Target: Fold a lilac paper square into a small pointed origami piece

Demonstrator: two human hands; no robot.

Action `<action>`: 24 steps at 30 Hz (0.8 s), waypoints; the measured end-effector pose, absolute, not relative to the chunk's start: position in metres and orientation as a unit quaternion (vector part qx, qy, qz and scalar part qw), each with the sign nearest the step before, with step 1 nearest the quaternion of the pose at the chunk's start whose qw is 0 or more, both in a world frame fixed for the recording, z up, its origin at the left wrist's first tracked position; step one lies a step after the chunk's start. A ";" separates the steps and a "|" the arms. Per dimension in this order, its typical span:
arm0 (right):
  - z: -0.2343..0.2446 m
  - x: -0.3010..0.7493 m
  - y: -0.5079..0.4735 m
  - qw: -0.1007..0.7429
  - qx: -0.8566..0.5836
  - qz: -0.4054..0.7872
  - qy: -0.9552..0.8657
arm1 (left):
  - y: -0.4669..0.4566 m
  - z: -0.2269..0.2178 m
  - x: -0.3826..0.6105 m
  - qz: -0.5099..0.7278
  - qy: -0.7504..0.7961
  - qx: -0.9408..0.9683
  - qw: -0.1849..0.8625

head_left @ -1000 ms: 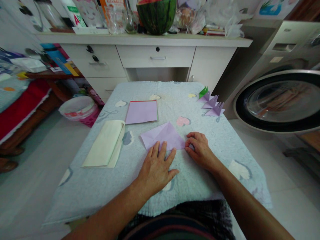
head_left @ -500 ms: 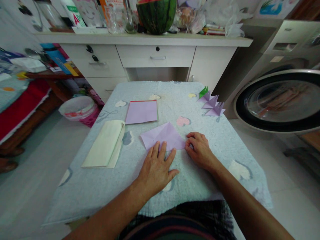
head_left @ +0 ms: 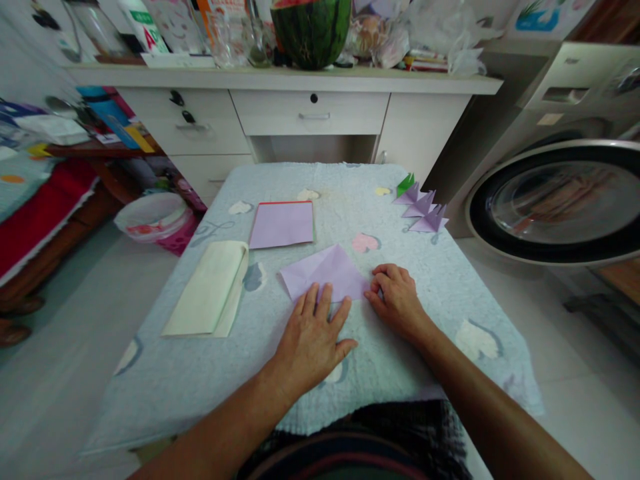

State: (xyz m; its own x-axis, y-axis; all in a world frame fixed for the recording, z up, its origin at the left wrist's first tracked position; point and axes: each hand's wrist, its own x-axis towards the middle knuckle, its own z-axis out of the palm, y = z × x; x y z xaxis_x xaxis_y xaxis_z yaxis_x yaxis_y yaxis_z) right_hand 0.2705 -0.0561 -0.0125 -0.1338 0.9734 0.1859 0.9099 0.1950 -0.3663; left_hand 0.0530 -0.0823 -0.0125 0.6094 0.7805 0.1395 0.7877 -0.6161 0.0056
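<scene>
A lilac paper folded into a triangle point(head_left: 325, 273) lies in the middle of the table. My left hand point(head_left: 313, 337) lies flat with its fingers spread, the fingertips pressing on the triangle's near edge. My right hand point(head_left: 397, 300) is curled at the triangle's right corner, fingertips pinched on that corner. A stack of square papers with a lilac sheet on top point(head_left: 283, 224) lies beyond, and several folded lilac pieces with a green one point(head_left: 423, 210) sit at the far right edge.
A pale blue patterned cloth point(head_left: 200, 373) covers the table. A cream folded sheet point(head_left: 210, 287) lies on its left side. A white desk with drawers point(head_left: 310, 113) stands behind, a watermelon point(head_left: 313, 30) on it. A washing machine point(head_left: 560, 200) is at right, a basin point(head_left: 153, 217) at left.
My right hand has slid a little to the left along the triangle's corner. The left hand and the paper stay put.
</scene>
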 end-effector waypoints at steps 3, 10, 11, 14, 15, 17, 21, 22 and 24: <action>-0.014 0.273 -0.055 0.189 -0.637 0.078 -0.744 | -0.082 -0.012 0.053 -0.068 -0.437 -0.897 0.027; -0.013 0.291 -0.050 0.250 -0.628 0.115 -0.728 | -0.082 -0.010 0.054 -0.065 -0.438 -0.896 0.026; -0.011 0.293 -0.050 0.277 -0.622 0.127 -0.721 | -0.082 -0.010 0.054 -0.065 -0.438 -0.896 0.025; 0.002 0.291 -0.055 0.355 -0.609 0.146 -0.694 | -0.082 -0.010 0.054 -0.068 -0.438 -0.896 0.024; 0.007 0.287 -0.058 0.366 -0.598 0.150 -0.697 | -0.082 -0.010 0.054 -0.069 -0.438 -0.896 0.024; 0.018 0.276 -0.063 0.360 -0.558 0.187 -0.724 | -0.082 -0.010 0.055 -0.070 -0.437 -0.896 0.024; 0.020 0.251 -0.066 0.290 -0.502 0.228 -0.782 | -0.082 -0.013 0.055 -0.075 -0.438 -0.896 0.024; 0.016 0.247 -0.065 0.280 -0.506 0.218 -0.786 | -0.081 -0.013 0.055 -0.077 -0.437 -0.896 0.025; 0.008 0.243 -0.064 0.250 -0.509 0.200 -0.799 | -0.081 -0.014 0.055 -0.076 -0.437 -0.896 0.025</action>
